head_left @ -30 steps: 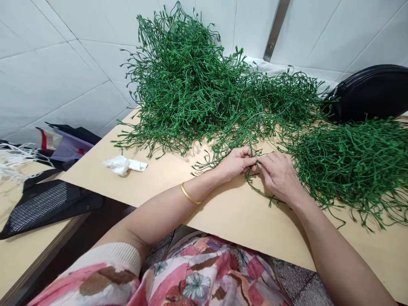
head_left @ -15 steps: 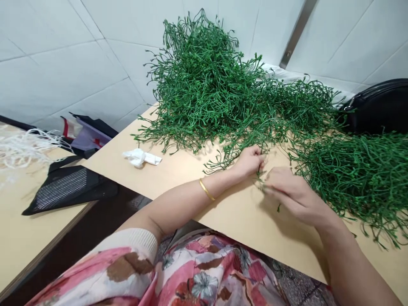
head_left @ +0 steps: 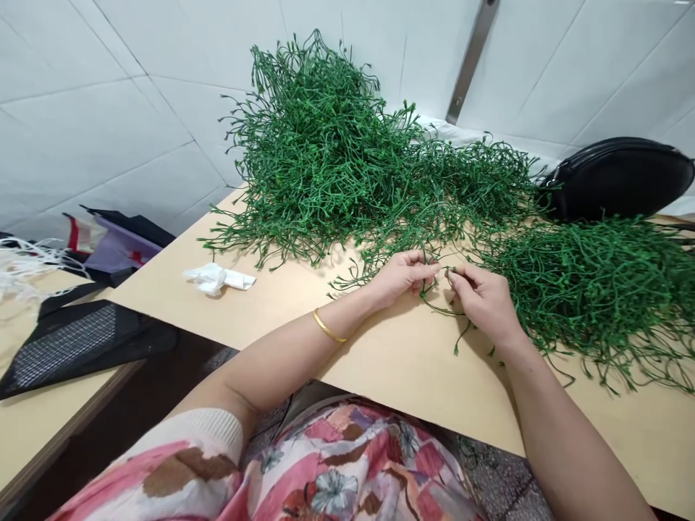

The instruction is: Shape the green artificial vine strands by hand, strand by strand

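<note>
My left hand (head_left: 405, 276), with a gold bangle (head_left: 329, 327) on its wrist, pinches thin green plastic plant stems near the middle of the table. Close by on its right, my right hand (head_left: 485, 298) has thumb and forefinger closed on the tip of a green stem. Between and below both hands hang curved green stems (head_left: 445, 311) with small bud-like ends. Just behind the hands lies a tall tangled heap of green stems (head_left: 326, 159). Another pile of green stems (head_left: 591, 289) rests to the right of my right hand.
Crumpled white tissue (head_left: 217, 278) lies at the table's left. A black bag (head_left: 622, 177) stands at the back right by the tiled wall (head_left: 179, 43). Across a gap on the left, a second table (head_left: 32, 427) holds a black mesh pouch (head_left: 70, 344) and white strands (head_left: 32, 264).
My right hand has risen towards my left hand, its thumb and forefinger now pinching a stem tip. The left hand's fingers have turned towards it. The whole view has shifted slightly rightward.
</note>
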Available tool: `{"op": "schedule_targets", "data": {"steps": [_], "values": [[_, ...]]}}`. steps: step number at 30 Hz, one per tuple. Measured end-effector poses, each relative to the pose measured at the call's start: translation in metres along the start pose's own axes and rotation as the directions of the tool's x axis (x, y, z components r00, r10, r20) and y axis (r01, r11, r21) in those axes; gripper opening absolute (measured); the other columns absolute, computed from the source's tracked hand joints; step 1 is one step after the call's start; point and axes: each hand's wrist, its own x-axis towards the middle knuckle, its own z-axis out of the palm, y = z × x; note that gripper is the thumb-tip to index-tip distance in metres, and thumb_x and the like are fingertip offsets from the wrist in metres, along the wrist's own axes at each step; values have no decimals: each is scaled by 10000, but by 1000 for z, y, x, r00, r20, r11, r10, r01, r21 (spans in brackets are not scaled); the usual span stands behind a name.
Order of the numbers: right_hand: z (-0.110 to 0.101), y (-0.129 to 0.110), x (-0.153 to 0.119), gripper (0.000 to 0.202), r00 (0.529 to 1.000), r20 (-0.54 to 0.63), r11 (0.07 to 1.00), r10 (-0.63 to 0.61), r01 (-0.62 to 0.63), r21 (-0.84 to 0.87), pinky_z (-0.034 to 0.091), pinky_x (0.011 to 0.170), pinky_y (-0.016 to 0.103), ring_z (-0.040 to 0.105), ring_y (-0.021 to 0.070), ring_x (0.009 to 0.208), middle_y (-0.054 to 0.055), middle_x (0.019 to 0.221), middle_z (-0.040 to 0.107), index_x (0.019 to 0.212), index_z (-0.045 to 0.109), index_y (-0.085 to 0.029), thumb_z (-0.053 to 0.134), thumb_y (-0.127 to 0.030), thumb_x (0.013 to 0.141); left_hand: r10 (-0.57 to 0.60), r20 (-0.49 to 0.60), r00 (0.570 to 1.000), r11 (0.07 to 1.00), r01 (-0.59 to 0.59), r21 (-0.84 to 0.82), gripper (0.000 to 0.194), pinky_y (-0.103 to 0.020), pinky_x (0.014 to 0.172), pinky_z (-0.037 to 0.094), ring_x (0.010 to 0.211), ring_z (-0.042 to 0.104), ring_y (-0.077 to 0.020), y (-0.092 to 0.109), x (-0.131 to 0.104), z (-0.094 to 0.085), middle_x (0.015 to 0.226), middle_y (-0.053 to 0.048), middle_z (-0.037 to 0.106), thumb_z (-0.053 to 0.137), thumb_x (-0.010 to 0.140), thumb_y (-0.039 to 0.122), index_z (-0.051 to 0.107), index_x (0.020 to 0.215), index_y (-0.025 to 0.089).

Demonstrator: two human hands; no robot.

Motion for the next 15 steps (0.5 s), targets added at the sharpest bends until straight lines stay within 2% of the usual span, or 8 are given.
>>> {"op": "schedule_targets", "data": {"steps": [3,9,15], "values": [[5,-5,-2,251,998,59,998,-36,40,-58,308,538,241,444,108,525,-6,548,513,625,525,-182,430,-296,828,-18,2,1000,998,18,66,277,-193,423,263,426,373,-32,-2,-1,1,530,45,491,693,640,281,578,831,116],[9,-6,-1,217,992,54,948,-112,123,-295,274,556,250,434,119,545,14,578,529,624,506,-179,422,-242,814,3,-65,998,979,10,203,172,-194,442,256,440,362,-27,-1,-4,6,528,57,464,652,636,245,566,713,117],[3,-5,2,255,958,223,910,-180,248,-331,269,612,260,381,107,527,-6,539,469,584,421,-180,391,-225,833,29,-53,998,963,-13,268,66,-187,475,285,465,371,-31,-2,-3,8,512,66,453,576,612,141,514,631,128]]}}
